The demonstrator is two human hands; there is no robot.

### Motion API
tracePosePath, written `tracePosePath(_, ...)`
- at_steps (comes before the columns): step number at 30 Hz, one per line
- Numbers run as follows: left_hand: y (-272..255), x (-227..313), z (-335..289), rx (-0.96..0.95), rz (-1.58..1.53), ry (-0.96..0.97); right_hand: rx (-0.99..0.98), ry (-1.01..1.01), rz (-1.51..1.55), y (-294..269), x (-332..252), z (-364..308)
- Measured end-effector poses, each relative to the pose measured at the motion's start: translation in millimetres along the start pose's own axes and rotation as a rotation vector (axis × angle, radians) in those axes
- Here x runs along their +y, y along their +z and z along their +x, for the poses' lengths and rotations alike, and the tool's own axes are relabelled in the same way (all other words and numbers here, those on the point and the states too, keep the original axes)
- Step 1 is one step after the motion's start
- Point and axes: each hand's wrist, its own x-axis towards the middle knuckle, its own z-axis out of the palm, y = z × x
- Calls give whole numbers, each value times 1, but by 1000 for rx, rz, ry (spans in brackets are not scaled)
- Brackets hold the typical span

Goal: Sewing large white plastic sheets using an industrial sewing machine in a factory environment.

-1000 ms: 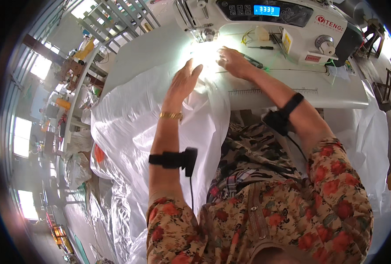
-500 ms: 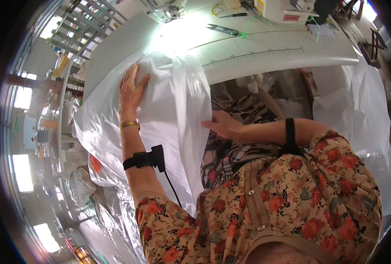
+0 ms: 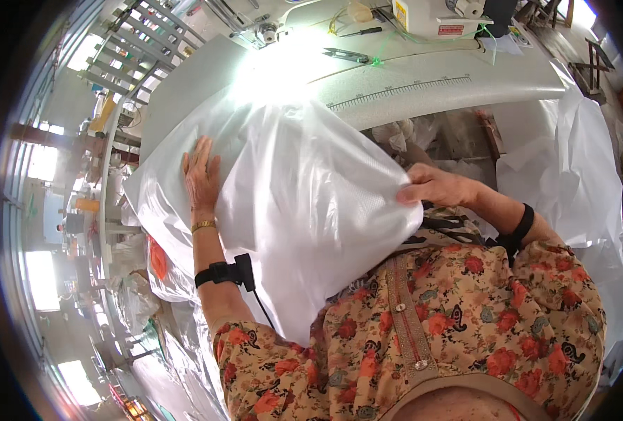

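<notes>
The right hand (image 3: 434, 185) grips the edge of a large, glossy white sheet of thin woven-looking material (image 3: 325, 203), pinched between thumb and bent fingers, and draws that edge out to the right over the lap. The left hand (image 3: 201, 175) is released, its fingers stretched and slightly spread, lying palm down on the left part of the same sheet. A gold-coloured metal wristband (image 3: 203, 225) circles the left wrist, and farther up that forearm sits a black strap with a boxy black module (image 3: 221, 272), a thin cable hanging from it; a second black strap (image 3: 524, 223) wraps the right forearm

The sheet spreads from the pale worktable (image 3: 508, 78) down across the lap, folds running toward the bright glare beneath the metal needle-end parts (image 3: 264, 33) of a sewing machine. Right of that glare, on the tabletop, lie small metal thread snips (image 3: 346, 55) beside a bright green tangle of thread (image 3: 376, 62), with a slim dark-handled tool (image 3: 362, 32) behind them. A printed black ruler scale (image 3: 404, 88) runs along the table nearer the person. More white sheeting (image 3: 557, 161) hangs at the table's right end, and a grey slatted metal frame (image 3: 132, 59) stands beyond its far left side
</notes>
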Motion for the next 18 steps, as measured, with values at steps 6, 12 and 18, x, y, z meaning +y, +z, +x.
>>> tracePosePath(6, -56, 65, 19, -112, -364, -369, 349, 100, -913, -26, 30, 19)
tracePosePath(12, -76, 185, -24, -219, -639, -275, 562, -294, -911, 35, -10, 43)
tracePosePath(18, -56, 198, -57, -217, -787, -512, 431, -21, -12, 44, 27, 86)
